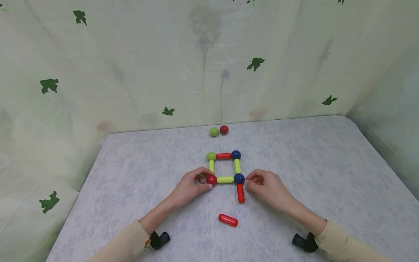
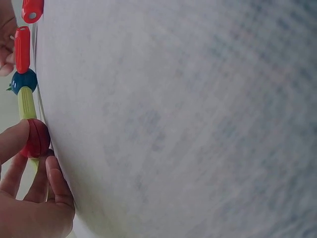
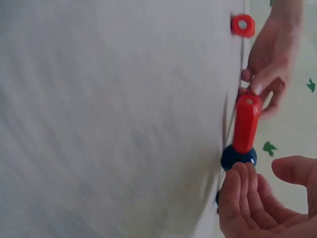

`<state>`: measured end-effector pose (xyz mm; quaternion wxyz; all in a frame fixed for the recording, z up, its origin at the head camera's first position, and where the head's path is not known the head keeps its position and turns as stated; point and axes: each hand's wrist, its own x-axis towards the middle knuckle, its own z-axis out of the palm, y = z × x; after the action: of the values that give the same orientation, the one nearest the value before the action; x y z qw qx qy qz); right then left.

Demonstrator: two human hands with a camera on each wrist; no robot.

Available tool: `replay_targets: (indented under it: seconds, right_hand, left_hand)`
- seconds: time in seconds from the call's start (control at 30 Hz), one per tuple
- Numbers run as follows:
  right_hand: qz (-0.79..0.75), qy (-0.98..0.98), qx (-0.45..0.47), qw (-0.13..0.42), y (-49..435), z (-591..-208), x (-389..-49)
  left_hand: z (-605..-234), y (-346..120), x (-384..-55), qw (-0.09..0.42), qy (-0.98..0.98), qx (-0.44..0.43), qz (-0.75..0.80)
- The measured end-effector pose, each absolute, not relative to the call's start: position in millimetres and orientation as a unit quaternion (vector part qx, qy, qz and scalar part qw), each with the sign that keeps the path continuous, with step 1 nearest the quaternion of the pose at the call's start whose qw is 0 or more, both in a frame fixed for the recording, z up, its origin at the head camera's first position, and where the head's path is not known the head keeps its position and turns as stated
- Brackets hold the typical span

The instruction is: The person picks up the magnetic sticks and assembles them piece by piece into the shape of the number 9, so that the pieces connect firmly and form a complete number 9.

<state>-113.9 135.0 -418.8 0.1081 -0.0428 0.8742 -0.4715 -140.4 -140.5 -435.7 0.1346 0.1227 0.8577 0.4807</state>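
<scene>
Square frame of shiny lime-green and red rods and coloured balls [image 1: 225, 180] sits on a mottled grey, cloth-like tabletop [image 1: 294, 153]. The left hand [image 1: 190, 183] pinches its glossy red corner ball [image 1: 211, 179]; the right hand [image 1: 269, 186] has relaxed fingers beside a glossy dark-blue ball [image 1: 239, 178], contact unclear. An uneven pull or nudge from either could part a joint. Pale, leaf-spotted sheeting [image 1: 140, 65] hangs behind.

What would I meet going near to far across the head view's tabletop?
Loose red stick, joined red stick, near yellow stick, far red stick, then loose green ball and loose red ball, side by side.
</scene>
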Motion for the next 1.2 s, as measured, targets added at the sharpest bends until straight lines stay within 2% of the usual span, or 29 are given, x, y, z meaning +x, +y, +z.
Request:
replay_targets:
  seconds: [0.2,0.5,0.77,1.0,1.2]
  right_hand:
    - [-0.446,0.887,-0.108,0.049,140,-409,-133]
    - [-0.509,0.847,-0.149,0.035,135,-408,-170]
    - [-0.484,0.861,-0.153,0.001,124,-410,-199]
    - [-0.430,0.886,-0.172,0.001,118,-413,-231]
    - [-0.384,0.903,-0.192,0.033,117,-418,-260]
  left_hand:
    - [-435,-140,-140,0.133,0.856,0.122,0.484]
    - [-435,-140,-140,0.134,0.856,0.122,0.484]
    - [-437,-142,-141,0.132,0.859,0.121,0.480]
    - [-437,-142,-142,0.133,0.860,0.120,0.478]
    - [-438,-142,-140,0.132,0.858,0.127,0.480]
